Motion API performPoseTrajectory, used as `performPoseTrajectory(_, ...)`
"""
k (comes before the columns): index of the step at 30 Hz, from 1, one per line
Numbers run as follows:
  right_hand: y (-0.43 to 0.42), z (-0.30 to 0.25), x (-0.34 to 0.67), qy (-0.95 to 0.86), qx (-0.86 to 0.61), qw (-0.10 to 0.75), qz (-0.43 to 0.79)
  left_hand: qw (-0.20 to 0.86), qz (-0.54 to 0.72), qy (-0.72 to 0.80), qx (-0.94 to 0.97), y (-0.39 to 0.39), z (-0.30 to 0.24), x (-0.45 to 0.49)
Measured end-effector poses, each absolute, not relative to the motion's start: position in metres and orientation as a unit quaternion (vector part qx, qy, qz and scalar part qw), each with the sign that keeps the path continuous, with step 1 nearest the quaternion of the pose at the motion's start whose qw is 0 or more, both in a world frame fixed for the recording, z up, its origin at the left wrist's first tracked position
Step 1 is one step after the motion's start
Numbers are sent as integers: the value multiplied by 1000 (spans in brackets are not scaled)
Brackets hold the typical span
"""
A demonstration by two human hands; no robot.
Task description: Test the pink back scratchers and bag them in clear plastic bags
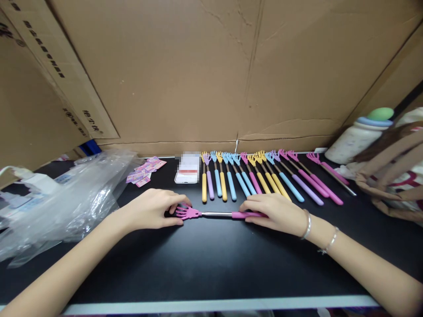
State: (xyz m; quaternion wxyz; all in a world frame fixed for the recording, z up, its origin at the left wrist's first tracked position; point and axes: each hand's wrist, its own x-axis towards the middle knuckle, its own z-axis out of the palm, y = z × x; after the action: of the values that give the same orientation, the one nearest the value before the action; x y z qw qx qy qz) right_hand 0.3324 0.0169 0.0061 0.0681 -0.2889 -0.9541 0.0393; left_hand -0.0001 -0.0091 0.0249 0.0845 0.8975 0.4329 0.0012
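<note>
A pink telescopic back scratcher (216,214) lies crosswise in front of me, with its claw to the left and its handle to the right. My left hand (155,209) is at the claw, thumb on the near side and curled fingers on the far side, gripping it by its edges. Around the pink handle, the fingers and thumb of my right hand (269,213) are closed, covering its end. Beyond my hands, several back scratchers with yellow (224,187), blue (231,187), purple (309,190) and pink handles (313,182) form a row, claws pointing away.
A phone (187,169) and purple-pink cards (145,171) are left of the row. Clear plastic bags (79,207) and a white charger (41,181) occupy the table's left side. A white bottle (355,141) and a tan bag (386,189) stand right. Cardboard (185,75) walls the back.
</note>
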Motion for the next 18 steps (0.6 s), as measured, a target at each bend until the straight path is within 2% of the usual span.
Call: performPoseTrajectory(18,15,6,330,-956,-284,69,30,103,-6,441,892,-10,26,2)
